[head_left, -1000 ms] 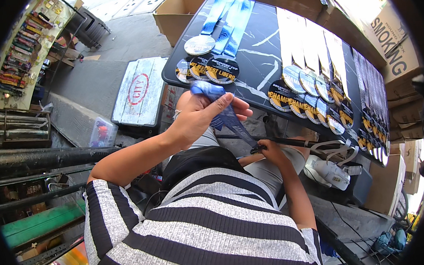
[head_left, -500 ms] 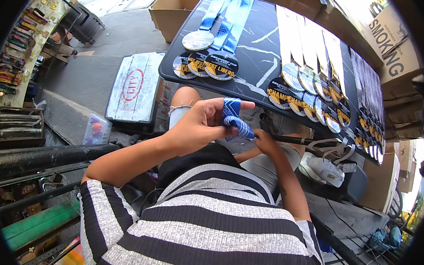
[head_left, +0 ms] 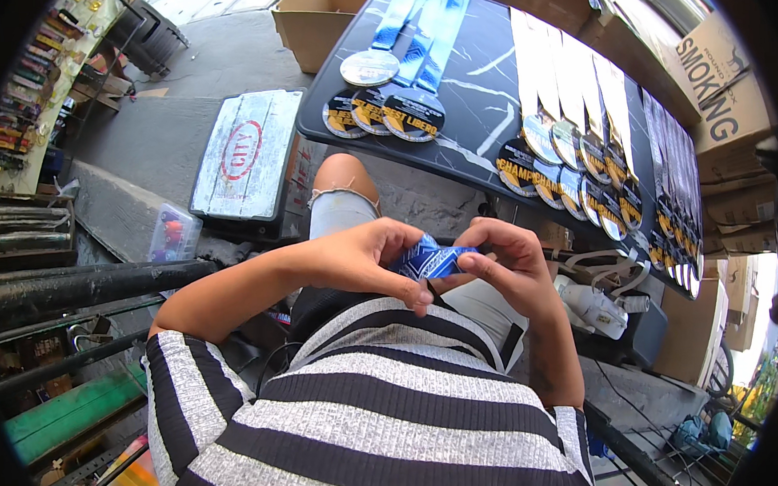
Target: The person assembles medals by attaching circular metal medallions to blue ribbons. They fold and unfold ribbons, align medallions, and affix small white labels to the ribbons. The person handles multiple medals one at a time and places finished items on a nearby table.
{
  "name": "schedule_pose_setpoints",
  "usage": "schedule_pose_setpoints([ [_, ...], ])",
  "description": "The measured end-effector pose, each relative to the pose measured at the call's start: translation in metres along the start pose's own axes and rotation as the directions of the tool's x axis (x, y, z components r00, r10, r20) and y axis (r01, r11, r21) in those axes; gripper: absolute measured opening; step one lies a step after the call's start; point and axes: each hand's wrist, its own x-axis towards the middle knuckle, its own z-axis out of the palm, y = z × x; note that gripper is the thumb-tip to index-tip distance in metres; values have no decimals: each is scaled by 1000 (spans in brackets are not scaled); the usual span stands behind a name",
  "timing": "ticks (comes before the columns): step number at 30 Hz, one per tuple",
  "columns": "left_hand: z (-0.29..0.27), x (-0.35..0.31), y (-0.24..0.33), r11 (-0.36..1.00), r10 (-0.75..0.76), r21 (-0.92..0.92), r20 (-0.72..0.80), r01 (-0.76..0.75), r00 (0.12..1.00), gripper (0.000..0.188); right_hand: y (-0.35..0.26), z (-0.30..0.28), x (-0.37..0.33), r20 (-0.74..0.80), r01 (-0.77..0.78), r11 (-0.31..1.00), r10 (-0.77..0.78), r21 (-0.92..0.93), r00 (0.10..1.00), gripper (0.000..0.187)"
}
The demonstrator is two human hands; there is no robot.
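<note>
A blue patterned ribbon [head_left: 435, 262], wound into a small bundle, is held between my two hands above my lap. My left hand [head_left: 368, 260] has the bundle at its fingers, with the thumb stretched out below it. From the other side my right hand [head_left: 517, 266] pinches the ribbon with thumb and forefinger. The undersides of the bundle and some fingertips are hidden. Beyond my hands, on a black marbled table [head_left: 477, 55], lie several round medals [head_left: 413, 115] on light-blue ribbons at the left, and more medals [head_left: 571, 156] on white ribbons at the right.
Medals with dark ribbons [head_left: 670, 172] hang over the table's right end. A pale wooden-look box [head_left: 246, 158] stands left of my knee, near a clear tub [head_left: 175, 234]. Cartons [head_left: 318, 25] stand behind the table. Black metal bars [head_left: 98, 292] run along my left.
My right hand has come up from below and now holds the ribbon alongside the left. My left hand has lowered, and the loosely wrapped ribbon is gathered into a tighter bundle.
</note>
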Motion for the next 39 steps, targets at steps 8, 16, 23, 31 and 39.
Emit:
schedule_pose_setpoints([
  [8,-7,-7,-8,992,24,-124,-79,-33,997,38,-28,7,103,-100,293,755,-427,-587,899,36],
  [16,8,2,-24,983,75,-163,-57,-84,996,32,4,30,243,-276,-259,137,-123,-956,953,100],
  [23,0,4,-31,959,12,-270,-247,-80,969,31,-19,20,222,-270,-206,326,-165,-923,949,85],
  [31,0,13,-34,920,137,-308,-332,-245,933,48,-20,-11,27,28,184,981,-183,-62,983,99],
  [39,2,53,-35,967,107,-158,-450,-198,886,20,53,-20,-72,-40,-293,947,300,134,953,35],
])
